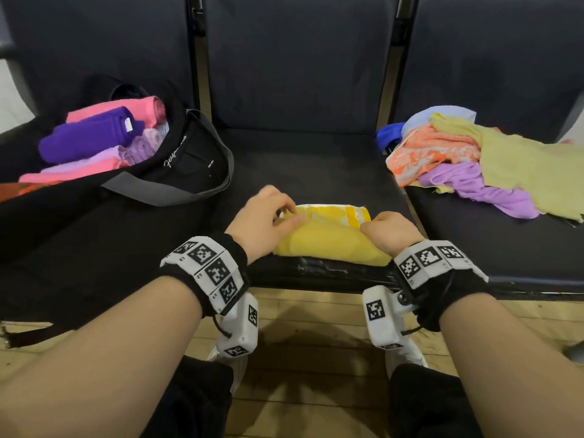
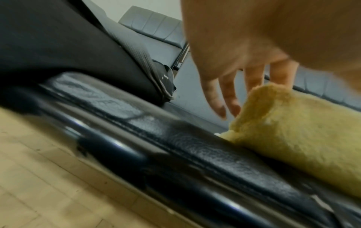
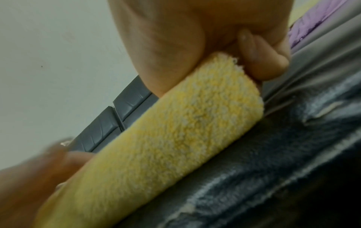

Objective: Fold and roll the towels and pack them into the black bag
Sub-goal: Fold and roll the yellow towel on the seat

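A yellow towel (image 1: 328, 238) lies partly rolled near the front edge of the middle dark seat (image 1: 316, 159), its flat end with a white-patterned side still spread beyond the roll. My left hand (image 1: 268, 216) holds the roll's left end, fingers curled over its top. My right hand (image 1: 388, 229) grips the right end. In the left wrist view my fingers (image 2: 230, 106) reach down past the end of the yellow towel (image 2: 293, 131). The right wrist view shows my right hand (image 3: 244, 64) clamped on the end of the yellow towel (image 3: 166, 146). The black bag (image 1: 177, 165) lies open at left.
Inside the bag lie several rolled towels (image 1: 94, 137), purple, pink and lilac. A loose pile of towels (image 1: 489, 165), orange, lilac, pale green and blue, sits on the right seat. Wooden floor (image 1: 316, 327) shows below the seat edge, with my knees at the bottom.
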`<state>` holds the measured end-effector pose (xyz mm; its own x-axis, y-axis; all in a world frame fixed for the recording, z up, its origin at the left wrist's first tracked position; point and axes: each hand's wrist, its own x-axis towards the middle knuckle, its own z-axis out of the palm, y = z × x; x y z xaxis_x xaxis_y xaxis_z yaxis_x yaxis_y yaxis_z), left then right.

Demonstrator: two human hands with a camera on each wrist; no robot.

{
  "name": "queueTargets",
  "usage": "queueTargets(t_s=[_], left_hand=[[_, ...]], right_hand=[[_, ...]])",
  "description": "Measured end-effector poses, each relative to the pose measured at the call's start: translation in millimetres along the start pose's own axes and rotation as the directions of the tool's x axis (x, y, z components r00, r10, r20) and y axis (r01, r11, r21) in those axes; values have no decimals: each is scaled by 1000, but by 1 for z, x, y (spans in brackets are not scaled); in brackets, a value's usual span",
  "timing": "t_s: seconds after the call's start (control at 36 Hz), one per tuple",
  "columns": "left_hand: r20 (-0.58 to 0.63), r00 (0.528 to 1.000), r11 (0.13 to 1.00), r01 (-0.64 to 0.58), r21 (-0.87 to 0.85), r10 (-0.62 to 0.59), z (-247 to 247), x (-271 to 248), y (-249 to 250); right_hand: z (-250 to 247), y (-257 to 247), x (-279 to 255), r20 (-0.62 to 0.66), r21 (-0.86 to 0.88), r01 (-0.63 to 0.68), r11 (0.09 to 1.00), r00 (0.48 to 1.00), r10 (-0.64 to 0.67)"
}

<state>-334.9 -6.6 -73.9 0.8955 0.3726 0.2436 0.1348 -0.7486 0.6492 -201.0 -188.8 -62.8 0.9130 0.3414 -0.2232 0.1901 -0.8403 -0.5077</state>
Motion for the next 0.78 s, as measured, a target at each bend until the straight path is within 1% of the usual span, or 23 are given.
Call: queueTargets(t_s=[0.06,0.11,0.17,0.19,0.25,0.28,0.31,0.33,0.42,0.5,0.56,0.61,0.67,0.69,0.72,0.78], left_hand=[[134,991,1000,-3,-28,7,-1,-4,1],[256,967,997,-3,72,-16,-5,-6,1],[296,955,978,-63,198,2,-6,-8,-2],[296,955,975,-82,209,17,-6,-7,-3],[288,957,991,-74,113,39,-2,-6,-5],[286,957,996,-62,58,42,-1,-6,-4],[276,960,998,-46,30,36,1,-6,-3],[257,966,999,-33,22,26,2,-6,-1],[182,983,999,30,-30,-25,1,-1,0],[122,988,984,116,-136,-99,-1,4,-1],[129,983,949,159,-271,-128,-3,7,-1],[135,983,897,171,-408,-126,-5,8,3],[82,988,856,151,-494,-127,-9,10,10],[38,989,836,140,-530,-142,-11,11,12],[-9,987,815,127,-565,-160,-14,13,15],[-66,981,790,105,-604,-181,-19,15,17]], right_hand=[[1,2,0,-19,-72,3,997,1000,-4],[2,4,-2,-73,-161,30,987,996,-43],[3,5,-5,-189,-267,100,958,970,-154],[2,4,-7,-249,-318,154,935,938,-239],[3,-2,-13,-323,-385,287,877,848,-420],[3,-6,-16,-322,-401,357,843,807,-495],[4,-11,-21,-294,-406,420,811,781,-552],[5,-14,-26,-248,-395,475,786,769,-589],[9,-22,-39,-105,-321,574,754,769,-630],[12,-24,-40,-27,-306,579,756,788,-615],[13,-23,-37,-13,-311,548,776,814,-580],[10,-23,-35,-52,-277,511,814,838,-544],[5,-25,-34,-97,-151,473,868,867,-489],[2,-27,-33,-121,-36,468,883,875,-469],[-2,-28,-32,-146,94,465,880,881,-450],[-9,-31,-32,-158,341,439,831,899,-409]])
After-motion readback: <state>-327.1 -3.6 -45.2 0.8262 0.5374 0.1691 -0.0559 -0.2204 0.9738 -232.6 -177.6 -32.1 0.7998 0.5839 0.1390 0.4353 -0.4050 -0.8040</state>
